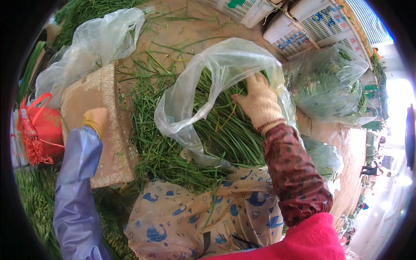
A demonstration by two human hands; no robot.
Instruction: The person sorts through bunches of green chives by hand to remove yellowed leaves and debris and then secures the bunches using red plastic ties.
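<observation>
My right hand [261, 99], in a cream knitted glove, lies with thumb and fingers apart on a bundle of long green stalks [234, 130]. The bundle lies in a clear plastic bag [185, 104], whose wide mouth gapes toward the left; its film partly covers my fingertips. My left hand [97, 117] is above a worn, patterned board [87, 87] at the left, beyond a yellow cuff. Its fingers are hidden from this angle, and I cannot tell whether it touches the board. Loose green trimmings [152, 130] lie heaped between the board and the bag.
A whale-print apron [201, 224] covers my lap. Filled plastic bags [325, 84] and white crates [292, 35] stand at the right. Left are a crumpled clear bag [100, 35], a red bag [45, 126] and more stalks [32, 201]. A person [373, 170] is far off.
</observation>
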